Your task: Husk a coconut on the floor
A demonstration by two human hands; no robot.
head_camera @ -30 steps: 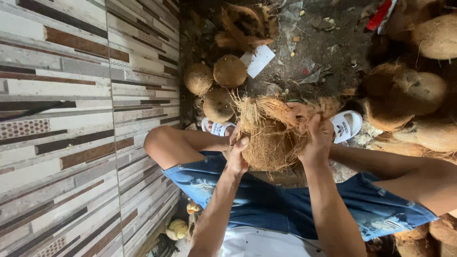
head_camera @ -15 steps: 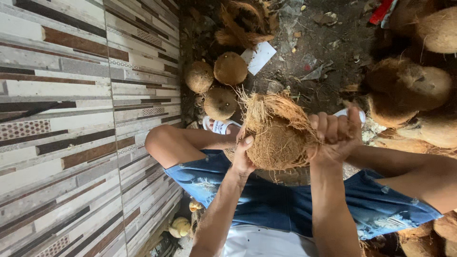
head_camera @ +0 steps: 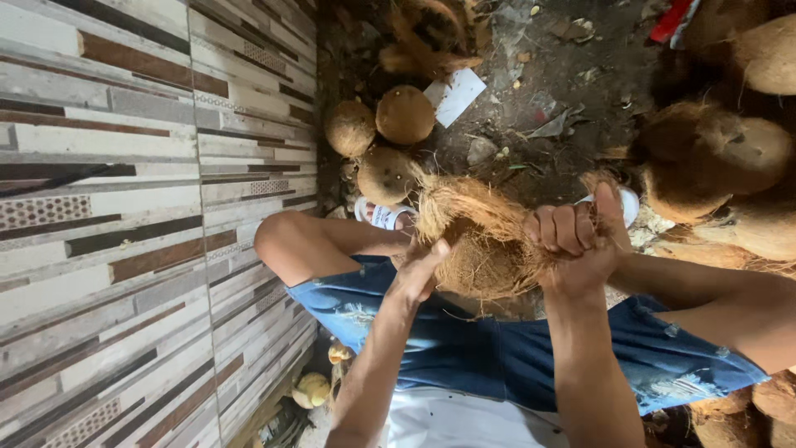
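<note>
Coconut point(head_camera: 477, 249), half stripped and shaggy with tan husk fibre, held at frame centre above blue denim shorts point(head_camera: 464, 353) and between two bare knees. Left hand point(head_camera: 419, 270) pressed flat against the nut's 8 o'clock flank, thumb raised toward 1 o'clock, palm touching fibre; grip not closed around anything, so more a brace than a clasp. Right hand point(head_camera: 576, 245) at the nut's 3 o'clock side, curled into a tight fist on a tuft of husk fibre point(head_camera: 543, 253), thumb standing up toward 12 o'clock. Hands set apart, one on each side of the nut, both in contact with it.

At 11 o'clock from the held nut, three husked coconuts point(head_camera: 381, 137) clustered on dark soil, touching each other, hard against a striped tile wall point(head_camera: 124, 216) filling the whole 9 o'clock side. Just past them toward 12 o'clock, a white card point(head_camera: 456, 95) lying flat, and beyond it a heap of torn husk point(head_camera: 431, 37). At 2 to 3 o'clock, a pile of unhusked coconuts point(head_camera: 721, 158), large and brown. White sandals point(head_camera: 381, 216) peeking out at 9 o'clock of the nut and again beside the right thumb. Small yellow fruit point(head_camera: 313, 388) low at 7 o'clock, near the wall's foot.
</note>
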